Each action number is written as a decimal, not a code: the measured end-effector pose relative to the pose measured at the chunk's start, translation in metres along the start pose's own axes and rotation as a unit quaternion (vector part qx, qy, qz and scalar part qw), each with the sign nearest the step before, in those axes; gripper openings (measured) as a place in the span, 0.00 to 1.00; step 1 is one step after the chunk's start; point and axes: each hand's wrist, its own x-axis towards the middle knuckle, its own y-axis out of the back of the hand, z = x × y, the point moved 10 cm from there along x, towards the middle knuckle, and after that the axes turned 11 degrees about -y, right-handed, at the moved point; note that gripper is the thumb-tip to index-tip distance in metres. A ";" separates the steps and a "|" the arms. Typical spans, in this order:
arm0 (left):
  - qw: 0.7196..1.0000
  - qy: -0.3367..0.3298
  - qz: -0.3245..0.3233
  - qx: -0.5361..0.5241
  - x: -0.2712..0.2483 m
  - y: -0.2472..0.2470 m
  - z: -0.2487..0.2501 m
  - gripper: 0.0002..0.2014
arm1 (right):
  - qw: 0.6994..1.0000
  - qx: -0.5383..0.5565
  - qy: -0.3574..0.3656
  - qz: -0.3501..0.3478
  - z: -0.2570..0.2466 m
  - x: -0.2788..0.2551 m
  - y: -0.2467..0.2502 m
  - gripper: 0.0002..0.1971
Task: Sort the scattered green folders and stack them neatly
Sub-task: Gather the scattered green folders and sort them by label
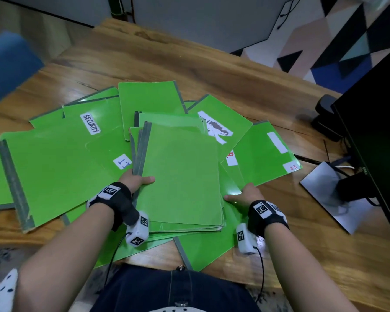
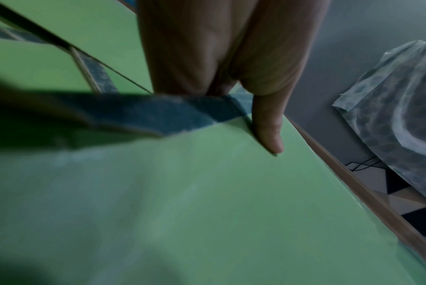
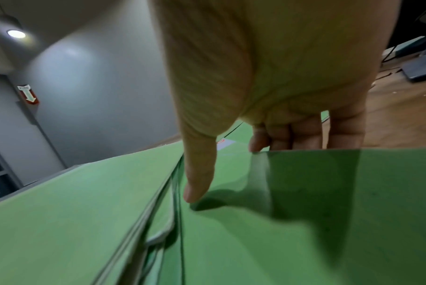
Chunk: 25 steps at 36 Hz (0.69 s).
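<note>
Where hands grip, green folders lie stacked, grey-spined.

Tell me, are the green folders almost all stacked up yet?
Not yet. A small stack of a few folders is gathered in the middle. The left hand grips its spine side, thumb on top, and the right hand holds a folder at its right edge. Still scattered: the SECURITY folder, the IT folder, the HR folder and several more on the table.
</note>
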 end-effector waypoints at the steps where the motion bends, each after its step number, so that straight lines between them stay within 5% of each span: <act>1: 1.000 0.001 0.000 0.001 0.000 0.000 -0.001 0.34 | 1.000 -0.007 0.005 -0.004 0.000 -0.002 0.001 0.51; 12: 0.994 -0.003 -0.014 -0.110 -0.002 0.006 0.005 0.38 | 0.995 0.061 0.079 -0.002 -0.008 -0.038 0.062 0.33; 18: 0.982 -0.058 0.004 -0.179 -0.006 0.026 0.022 0.31 | 0.984 0.121 0.122 0.038 -0.019 -0.065 0.144 0.34; 21: 0.976 -0.067 0.027 -0.203 -0.003 0.042 0.027 0.28 | 0.964 0.186 0.167 0.087 -0.033 -0.075 0.189 0.46; 22: 0.976 -0.067 0.028 -0.204 -0.001 0.046 0.027 0.29 | 0.954 0.210 0.180 0.117 -0.035 -0.073 0.204 0.43; 25: 0.980 -0.055 0.046 -0.187 0.004 0.059 0.021 0.34 | 0.911 0.310 0.183 0.201 -0.039 -0.067 0.239 0.12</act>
